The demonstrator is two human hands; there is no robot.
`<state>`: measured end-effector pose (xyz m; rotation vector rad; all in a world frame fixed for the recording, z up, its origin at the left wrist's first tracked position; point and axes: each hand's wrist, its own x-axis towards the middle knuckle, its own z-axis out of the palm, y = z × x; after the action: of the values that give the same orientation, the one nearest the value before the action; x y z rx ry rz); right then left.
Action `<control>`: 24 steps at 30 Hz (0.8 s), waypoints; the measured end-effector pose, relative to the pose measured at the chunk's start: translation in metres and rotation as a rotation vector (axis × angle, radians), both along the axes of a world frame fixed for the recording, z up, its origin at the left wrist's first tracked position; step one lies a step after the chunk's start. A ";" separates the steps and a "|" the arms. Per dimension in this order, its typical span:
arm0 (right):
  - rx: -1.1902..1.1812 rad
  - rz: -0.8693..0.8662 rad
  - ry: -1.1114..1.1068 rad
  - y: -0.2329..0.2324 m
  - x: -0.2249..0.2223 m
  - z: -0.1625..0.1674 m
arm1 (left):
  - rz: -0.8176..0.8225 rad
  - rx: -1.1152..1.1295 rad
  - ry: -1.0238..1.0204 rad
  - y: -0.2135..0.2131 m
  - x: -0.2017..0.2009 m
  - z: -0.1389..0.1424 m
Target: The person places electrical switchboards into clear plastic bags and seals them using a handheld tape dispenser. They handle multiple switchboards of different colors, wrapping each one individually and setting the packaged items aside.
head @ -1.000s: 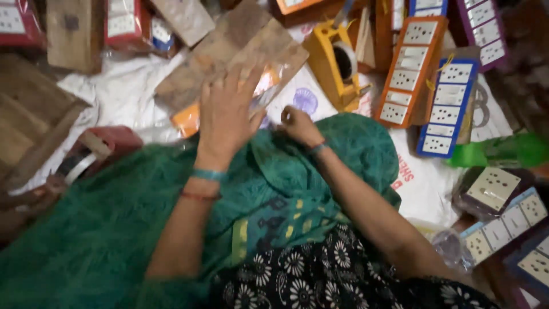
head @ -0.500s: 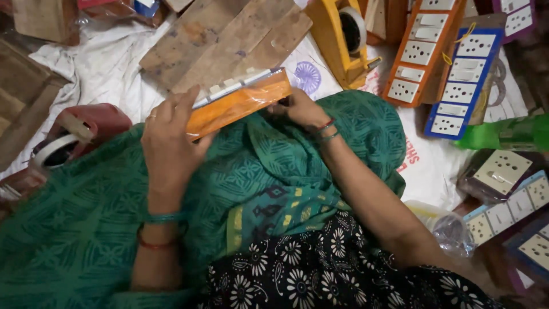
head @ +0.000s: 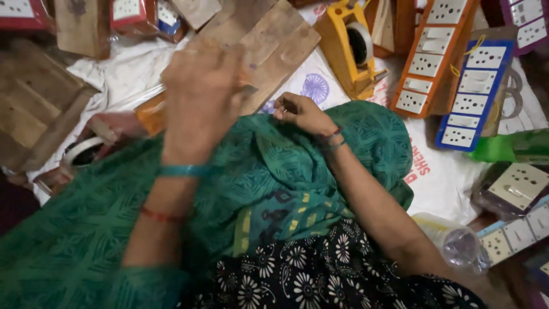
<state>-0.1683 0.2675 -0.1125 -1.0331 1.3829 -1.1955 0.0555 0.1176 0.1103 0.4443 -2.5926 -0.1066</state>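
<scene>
A person's left hand (head: pixel 200 94), blurred, closes over a long orange plastic-wrapped switch board (head: pixel 153 113) lying crosswise above the lap; the right hand (head: pixel 300 111), fingers curled, empty, rests just beside it.

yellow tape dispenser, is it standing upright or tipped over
Upright: the yellow tape dispenser stands on its base on the white sheet, its roll on edge.

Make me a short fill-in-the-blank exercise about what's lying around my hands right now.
1. The tape dispenser near the top is ____ in colour.
2. Right of the orange switch board lies a ____ switch board.
3. The wrist of the left hand wears a ____ bangle.

Missing words: yellow; blue; teal
</scene>
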 end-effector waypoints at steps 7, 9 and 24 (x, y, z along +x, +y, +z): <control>0.036 -0.047 0.040 0.004 -0.003 0.002 | -0.064 0.022 -0.157 -0.011 -0.037 0.003; 0.043 -0.053 0.039 0.003 0.000 0.006 | -0.080 0.020 -0.139 -0.016 -0.016 0.018; -0.446 -0.141 0.170 0.000 0.098 0.269 | -0.075 -0.093 0.054 -0.055 0.092 0.024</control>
<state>-0.0704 0.2670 0.1568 -1.3900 1.3665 -1.5971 0.1475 0.0628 0.1342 0.3063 -2.5488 -0.0229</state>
